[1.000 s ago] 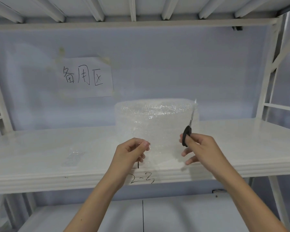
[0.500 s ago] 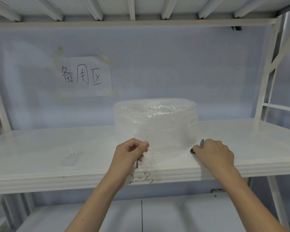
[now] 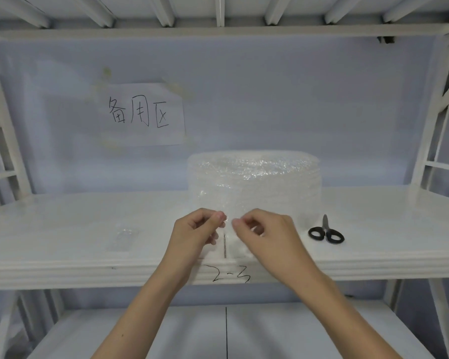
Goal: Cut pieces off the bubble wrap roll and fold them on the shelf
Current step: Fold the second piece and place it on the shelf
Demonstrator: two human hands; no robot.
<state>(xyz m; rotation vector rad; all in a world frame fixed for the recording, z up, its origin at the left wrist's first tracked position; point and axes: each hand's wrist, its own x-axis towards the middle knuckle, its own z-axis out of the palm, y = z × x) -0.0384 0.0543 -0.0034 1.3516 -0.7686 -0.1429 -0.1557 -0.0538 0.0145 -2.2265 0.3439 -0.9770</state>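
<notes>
I see the shelf as the working surface: broad, flat, with open room to either side of the bubble wrap roll, which stands upright at mid-depth. Overhead beams limit lift height; the front lip lies directly below my hands. I judge the roll light and easily tipped, and the film soft, slippery, and prone to springing open. The cut piece, nearly transparent, hangs in front of the roll. My left hand and right hand each pinch its top edge between thumb and fingertips, close together. Grip corners, not centres. Scissors lie closed, right of the roll.
</notes>
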